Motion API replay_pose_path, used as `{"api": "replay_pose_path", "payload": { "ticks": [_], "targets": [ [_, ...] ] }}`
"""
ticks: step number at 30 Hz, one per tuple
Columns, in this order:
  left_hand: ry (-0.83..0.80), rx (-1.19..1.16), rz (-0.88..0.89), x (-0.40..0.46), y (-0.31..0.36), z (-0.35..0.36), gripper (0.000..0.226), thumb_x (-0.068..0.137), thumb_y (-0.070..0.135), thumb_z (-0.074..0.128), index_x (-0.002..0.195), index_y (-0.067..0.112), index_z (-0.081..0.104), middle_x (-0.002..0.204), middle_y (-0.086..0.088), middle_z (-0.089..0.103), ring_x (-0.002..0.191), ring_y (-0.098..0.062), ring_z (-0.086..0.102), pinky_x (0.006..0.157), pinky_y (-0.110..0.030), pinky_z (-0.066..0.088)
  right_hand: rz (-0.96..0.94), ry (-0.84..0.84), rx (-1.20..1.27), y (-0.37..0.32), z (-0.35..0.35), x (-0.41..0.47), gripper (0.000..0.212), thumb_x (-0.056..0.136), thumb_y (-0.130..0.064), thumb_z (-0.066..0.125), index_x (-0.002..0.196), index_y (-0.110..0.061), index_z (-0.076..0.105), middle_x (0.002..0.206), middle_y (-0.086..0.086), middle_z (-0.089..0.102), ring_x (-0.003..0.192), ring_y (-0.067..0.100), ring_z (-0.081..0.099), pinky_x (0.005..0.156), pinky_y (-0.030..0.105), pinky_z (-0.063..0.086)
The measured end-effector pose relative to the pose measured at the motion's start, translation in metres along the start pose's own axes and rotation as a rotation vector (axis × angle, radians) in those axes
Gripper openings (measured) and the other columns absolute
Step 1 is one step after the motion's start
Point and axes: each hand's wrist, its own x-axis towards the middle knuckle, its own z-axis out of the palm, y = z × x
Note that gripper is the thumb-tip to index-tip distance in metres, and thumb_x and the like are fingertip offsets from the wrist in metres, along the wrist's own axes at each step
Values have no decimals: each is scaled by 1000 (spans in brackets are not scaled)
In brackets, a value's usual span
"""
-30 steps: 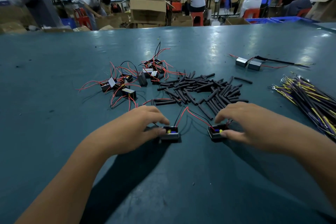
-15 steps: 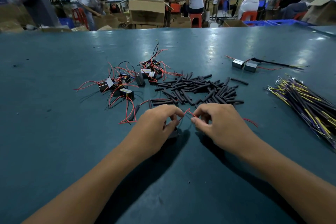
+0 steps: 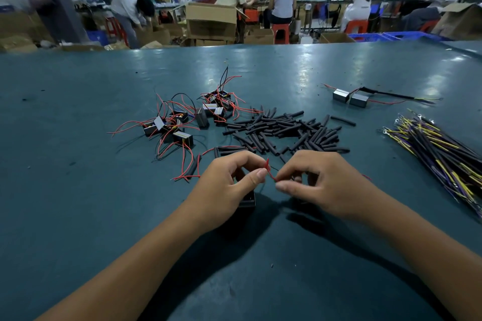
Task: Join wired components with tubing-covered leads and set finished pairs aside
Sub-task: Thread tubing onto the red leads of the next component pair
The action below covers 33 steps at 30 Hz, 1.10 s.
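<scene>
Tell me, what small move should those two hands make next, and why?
Probably twist the two red wire ends together: the left hand and right hand each pinch one where they meet, and no black tubing pieces cover them yet.

**Rubber, plastic and a shiny table**

The table [image 3: 287, 73] has a smooth teal top, glossy enough to catch the ceiling lights. The tube pieces [image 3: 284, 133] look like matt black rubbery sleeving. The small boxes [image 3: 182, 122] seem hard black plastic, their red wires [image 3: 182, 172] thinly plastic-coated. The joined pair [image 3: 350, 98] shows a dull grey sheen. Brown cardboard boxes [image 3: 211, 21] look rough and matt.
</scene>
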Motion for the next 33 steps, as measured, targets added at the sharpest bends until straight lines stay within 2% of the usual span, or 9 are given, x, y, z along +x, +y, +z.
{"api": "replay_pose_path", "payload": {
  "ticks": [4, 7, 9, 12, 16, 19, 22, 28, 33],
  "targets": [
    [-4, -138, -33, -1, 2, 0, 5, 95, 16, 66, 94, 19, 69, 83, -10, 67, 69, -17, 52, 65, -32, 46, 139, 204, -30, 11, -9, 0, 13, 93, -26, 68, 83, -33, 67, 78, -15, 68, 76, 1, 62, 67, 10, 43],
    [-17, -188, -26, -2, 3, 0, 6, 96, 11, 64, 95, 13, 69, 78, 3, 69, 67, -12, 54, 64, -28, 47, 226, 271, -105, 19, -10, 1, 12, 92, -19, 69, 83, -26, 69, 73, -16, 65, 72, -2, 59, 63, 5, 40],
    [-28, -211, -21, -2, 3, 0, 7, 97, 8, 63, 96, 9, 69, 79, 6, 70, 64, -11, 56, 64, -24, 48, 250, 255, -135, 21, -9, 2, 10, 90, -15, 71, 85, -23, 70, 77, -15, 67, 78, -2, 60, 67, 4, 41],
    [-32, -279, -27, -2, 3, 1, 5, 96, 6, 62, 97, 4, 67, 90, -3, 74, 65, -12, 59, 67, -24, 51, 270, 192, -156, 20, -7, 2, 9, 87, -19, 74, 82, -25, 70, 79, -13, 67, 78, 0, 60, 67, 7, 43],
    [-87, -317, -62, -3, 2, 1, 6, 92, 3, 67, 96, 2, 62, 84, 2, 73, 69, -10, 62, 68, -22, 52, 266, 88, -191, 16, 1, 0, 5, 87, -26, 75, 85, -24, 70, 81, -12, 65, 76, 3, 61, 72, 22, 50],
    [-130, -340, -89, -4, 1, 0, 10, 92, -3, 65, 95, 5, 60, 90, -2, 74, 75, -6, 64, 71, -21, 52, 242, 60, -277, 11, 9, 2, 9, 91, -31, 68, 97, -25, 71, 94, -8, 62, 93, 12, 56, 86, 33, 48],
    [-137, -361, -99, -3, 2, -2, 16, 93, -10, 55, 96, 5, 58, 94, -8, 75, 72, -12, 61, 70, -22, 51, 273, 35, -341, 10, 11, 3, 18, 95, -37, 60, 104, -27, 72, 106, -6, 64, 105, 16, 51, 93, 33, 42],
    [-113, -404, -190, -3, 7, -3, 48, 75, -27, 23, 98, 3, 54, 93, -17, 74, 67, -18, 60, 67, -22, 51, 294, 15, -430, 9, 10, 1, 29, 97, -44, 53, 100, -24, 74, 96, -7, 70, 99, 18, 53, 91, 38, 43],
    [-108, -414, -209, -5, 7, -5, 31, 91, -19, 37, 104, 1, 57, 90, -14, 73, 68, -18, 62, 68, -22, 51, 343, 111, -410, 8, 10, 0, 18, 92, -42, 63, 86, -26, 69, 83, -9, 65, 87, 14, 56, 75, 30, 41]
  ]
}}
